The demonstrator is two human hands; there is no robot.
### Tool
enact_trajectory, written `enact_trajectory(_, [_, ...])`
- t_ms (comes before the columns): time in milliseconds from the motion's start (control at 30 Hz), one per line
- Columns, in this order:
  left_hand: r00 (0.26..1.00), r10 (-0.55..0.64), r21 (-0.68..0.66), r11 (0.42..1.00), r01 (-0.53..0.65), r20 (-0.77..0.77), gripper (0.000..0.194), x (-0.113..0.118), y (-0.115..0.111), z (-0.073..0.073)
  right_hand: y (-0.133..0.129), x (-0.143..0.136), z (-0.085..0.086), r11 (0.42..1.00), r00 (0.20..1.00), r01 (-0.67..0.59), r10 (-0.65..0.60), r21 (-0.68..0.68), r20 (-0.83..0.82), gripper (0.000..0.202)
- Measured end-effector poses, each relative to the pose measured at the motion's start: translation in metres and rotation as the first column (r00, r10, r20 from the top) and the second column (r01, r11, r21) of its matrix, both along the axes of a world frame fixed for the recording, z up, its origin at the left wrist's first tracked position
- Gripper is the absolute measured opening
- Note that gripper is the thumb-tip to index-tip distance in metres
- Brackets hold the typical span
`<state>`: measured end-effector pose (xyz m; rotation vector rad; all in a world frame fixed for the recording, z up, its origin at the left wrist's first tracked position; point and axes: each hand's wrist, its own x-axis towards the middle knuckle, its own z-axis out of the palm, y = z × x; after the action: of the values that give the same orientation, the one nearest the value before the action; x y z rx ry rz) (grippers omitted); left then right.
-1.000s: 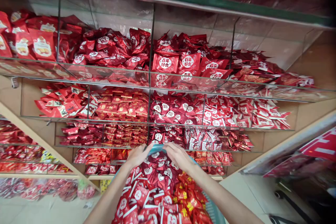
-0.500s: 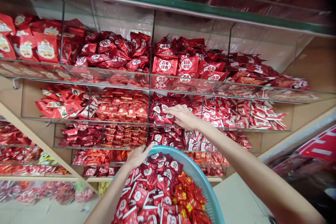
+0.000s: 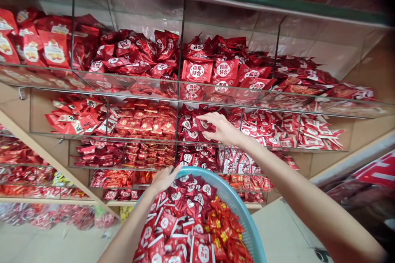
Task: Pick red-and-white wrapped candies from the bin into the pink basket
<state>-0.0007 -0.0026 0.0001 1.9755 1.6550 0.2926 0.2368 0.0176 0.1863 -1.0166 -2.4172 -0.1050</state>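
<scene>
Two tiled floor patches (image 3: 276, 232) below packet-filled glass shelves (image 3: 138, 137).

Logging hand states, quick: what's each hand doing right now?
Left hand: closed on the blue basket's rim.
Right hand: at the shelf's dark red packets; can't tell if gripping.

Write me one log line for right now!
left hand: at rim of teal basket; right hand: fingers apart, at shelved dark-red packets; basket contents: red packets
</scene>
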Motion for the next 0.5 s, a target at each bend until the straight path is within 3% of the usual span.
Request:
enact_trajectory(100, [1.0,0.013,-0.007,1.0,-0.013,-0.006,0.069,0.002,-0.001,0.003,-0.036,-0.01,0.003,0.997,0.986,-0.069,0.062,-0.039,-0.156,0.046])
enact_trajectory(167, [1.0,0.008,-0.008,1.0,-0.008,-0.001,0.07,0.003,-0.002,0.005,-0.059,-0.016,-0.011,0.985,0.977,-0.121,0.096,-0.123,-0.191,0.048])
enact_trajectory(267, [1.0,0.002,-0.019,1.0,-0.002,-0.002,0.071,0.004,-0.003,0.007,-0.081,-0.018,-0.058,0.95,0.985,-0.129,0.088,-0.285,-0.152,0.047])
enact_trajectory(400, [0.999,0.021,-0.024,0.999,-0.022,-0.027,0.071,0.004,-0.003,0.008,-0.094,-0.009,-0.132,0.909,0.999,0.028,-0.036,-0.416,-0.01,0.043])
enact_trajectory(500, [1.0,0.005,-0.021,1.0,-0.005,-0.017,0.072,0.003,-0.001,0.004,-0.099,-0.001,-0.165,0.889,0.994,0.086,-0.048,-0.45,0.095,0.035])
